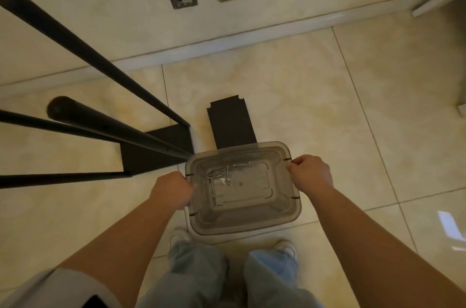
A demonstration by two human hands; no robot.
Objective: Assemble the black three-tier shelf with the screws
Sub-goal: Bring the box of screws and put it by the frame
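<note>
We hold the clear plastic bin above the floor, left hand curled over its left rim, right hand pinching the right rim. The screws lie loose on its bottom. The black shelf frame stands just left, its 4 posts rising toward us, and a loose black panel lies flat beyond the bin. We judge tilting the bin could slide the screws out, or its corner could knock the nearest post.
</note>
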